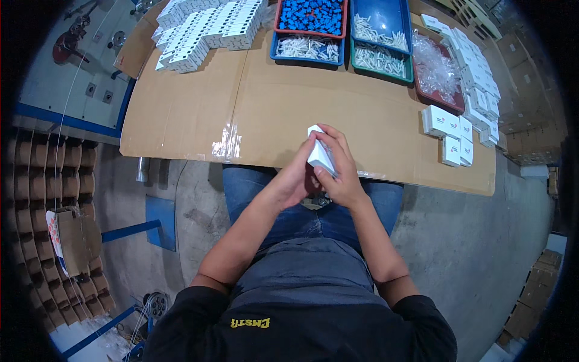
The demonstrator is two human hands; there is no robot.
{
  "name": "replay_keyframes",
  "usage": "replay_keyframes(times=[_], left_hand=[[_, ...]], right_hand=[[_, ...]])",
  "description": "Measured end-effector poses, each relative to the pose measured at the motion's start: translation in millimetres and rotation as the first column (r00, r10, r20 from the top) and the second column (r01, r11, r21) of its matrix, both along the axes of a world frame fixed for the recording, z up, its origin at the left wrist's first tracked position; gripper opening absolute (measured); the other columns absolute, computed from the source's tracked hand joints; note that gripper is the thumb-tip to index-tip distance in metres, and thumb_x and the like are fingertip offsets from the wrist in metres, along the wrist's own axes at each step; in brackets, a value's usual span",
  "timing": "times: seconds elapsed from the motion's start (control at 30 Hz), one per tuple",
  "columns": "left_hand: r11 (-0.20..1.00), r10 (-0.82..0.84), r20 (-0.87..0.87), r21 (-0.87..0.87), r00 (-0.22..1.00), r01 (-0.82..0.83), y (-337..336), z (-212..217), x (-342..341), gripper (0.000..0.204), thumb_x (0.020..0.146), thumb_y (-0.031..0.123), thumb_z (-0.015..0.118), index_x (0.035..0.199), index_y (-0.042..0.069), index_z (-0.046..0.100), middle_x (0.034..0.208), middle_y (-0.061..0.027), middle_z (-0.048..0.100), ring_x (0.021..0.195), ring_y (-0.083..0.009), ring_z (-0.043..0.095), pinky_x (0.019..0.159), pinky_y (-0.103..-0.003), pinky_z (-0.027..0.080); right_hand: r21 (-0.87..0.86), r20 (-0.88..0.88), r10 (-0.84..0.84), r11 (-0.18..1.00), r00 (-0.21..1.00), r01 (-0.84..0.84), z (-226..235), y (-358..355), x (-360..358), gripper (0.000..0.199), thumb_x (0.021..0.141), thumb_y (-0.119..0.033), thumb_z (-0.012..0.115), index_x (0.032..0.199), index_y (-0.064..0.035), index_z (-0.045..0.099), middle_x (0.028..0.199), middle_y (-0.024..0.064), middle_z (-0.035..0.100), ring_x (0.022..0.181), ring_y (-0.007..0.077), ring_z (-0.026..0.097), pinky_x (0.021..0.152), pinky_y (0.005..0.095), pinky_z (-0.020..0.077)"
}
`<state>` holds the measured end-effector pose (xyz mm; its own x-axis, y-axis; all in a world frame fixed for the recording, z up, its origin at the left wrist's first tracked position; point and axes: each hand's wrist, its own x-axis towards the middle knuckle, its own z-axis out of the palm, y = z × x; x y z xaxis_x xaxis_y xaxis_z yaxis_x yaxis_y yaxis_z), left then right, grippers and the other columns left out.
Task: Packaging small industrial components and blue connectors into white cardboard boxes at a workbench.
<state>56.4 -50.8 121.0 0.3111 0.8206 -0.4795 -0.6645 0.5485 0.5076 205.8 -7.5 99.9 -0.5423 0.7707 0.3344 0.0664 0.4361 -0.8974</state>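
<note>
Head view: holds a small white box (321, 159) tilted between left hand (292, 178) and right hand (345, 181), apparently just above the near edge of the table (271, 120). Grasps the box with the fingers of both hands bent round its sides. Seems busy with handling this single box, perhaps pressing or turning it; cannot make out open or closed. Probably calls next for steady left support and light right-hand pressure. Touches neither the stacked boxes (443, 123) near the table's right end nor the trays (310, 35) along its far edge.

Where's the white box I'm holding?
Near the head view's centre, the white box is held between left hand and right hand, by the table's near edge.
</note>
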Motion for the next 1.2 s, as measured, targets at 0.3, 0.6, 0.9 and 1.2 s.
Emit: replay_keyframes(times=[0.3, 0.6, 0.9, 1.2], left_hand=[[0.969, 0.247, -0.08, 0.036, 0.966, -0.245, -7.2, 2.8, 31.4, 0.057, 0.105, 0.056, 0.045, 0.141, 0.012, 0.049, 0.125, -0.0051, 0.059, 0.118, -0.0184, 0.057, 0.103, -0.036, 0.046], [0.958, 0.287, -0.114, 0.027, 0.951, -0.286, -6.8, 2.1, 41.0, 0.059, 0.105, 0.056, 0.046, 0.14, 0.009, 0.05, 0.125, -0.0049, 0.06, 0.117, -0.0177, 0.057, 0.102, -0.034, 0.045], [0.956, 0.292, -0.129, 0.044, 0.948, -0.289, -6.7, -8.6, 42.3, 0.056, 0.105, 0.056, 0.045, 0.137, 0.011, 0.051, 0.122, -0.0038, 0.059, 0.116, -0.0173, 0.056, 0.103, -0.035, 0.044], [0.957, 0.287, -0.054, 0.063, 0.956, -0.283, -5.3, -6.3, 38.1, 0.055, 0.107, 0.052, 0.043, 0.144, 0.011, 0.044, 0.132, -0.006, 0.054, 0.125, -0.0189, 0.052, 0.109, -0.037, 0.04]], right_hand=[[0.281, 0.056, -0.141, 0.952, 0.988, 0.12, -14.6, 2.1, -2.3, 0.068, 0.099, -0.045, 0.06, 0.143, 0.0054, 0.05, 0.142, 0.0271, 0.051, 0.127, 0.043, 0.053, 0.107, 0.0443, 0.0447], [0.379, -0.009, -0.163, 0.913, 0.987, 0.155, -20.7, 1.6, -1.9, 0.066, 0.105, -0.044, 0.05, 0.141, 0.0115, 0.049, 0.139, 0.0319, 0.054, 0.126, 0.0473, 0.056, 0.107, 0.0468, 0.0452], [0.344, -0.044, -0.171, 0.922, 0.984, 0.176, -23.6, 0.6, -2.7, 0.064, 0.107, -0.043, 0.046, 0.14, 0.0112, 0.051, 0.138, 0.0312, 0.056, 0.127, 0.0466, 0.057, 0.108, 0.0462, 0.0451], [0.228, -0.107, -0.108, 0.965, 0.988, 0.13, -13.4, 7.9, -1.0, 0.062, 0.108, -0.043, 0.042, 0.141, 0.0082, 0.052, 0.142, 0.0282, 0.055, 0.132, 0.0435, 0.054, 0.111, 0.0445, 0.0415]])
